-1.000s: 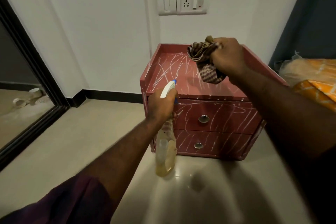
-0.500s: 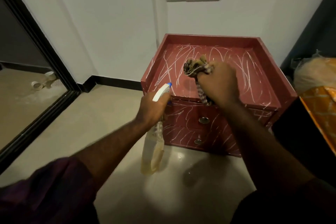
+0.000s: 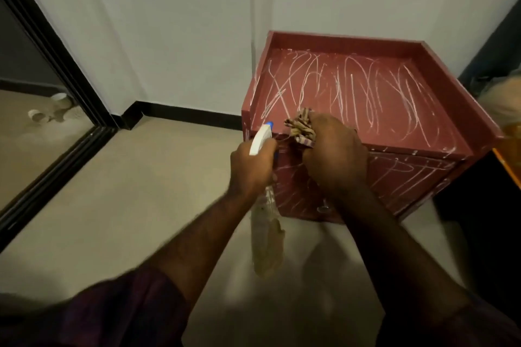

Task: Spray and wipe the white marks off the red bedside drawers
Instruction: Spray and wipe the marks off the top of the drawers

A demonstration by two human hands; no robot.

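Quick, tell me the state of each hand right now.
Left hand: closed, gripping the clear plastic spray bottle by its white trigger head.
Right hand: closed, gripping the bunched brown checked cloth.

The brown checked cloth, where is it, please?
Head view, centre: the cloth is bunched in the right hand at the front-left corner of the red drawers, beside the white-topped spray bottle.

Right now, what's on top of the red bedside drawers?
The top of the red bedside drawers is covered in white scribble marks. At its front edge the right hand grips a bunched checked cloth; the surface beneath them is hidden.
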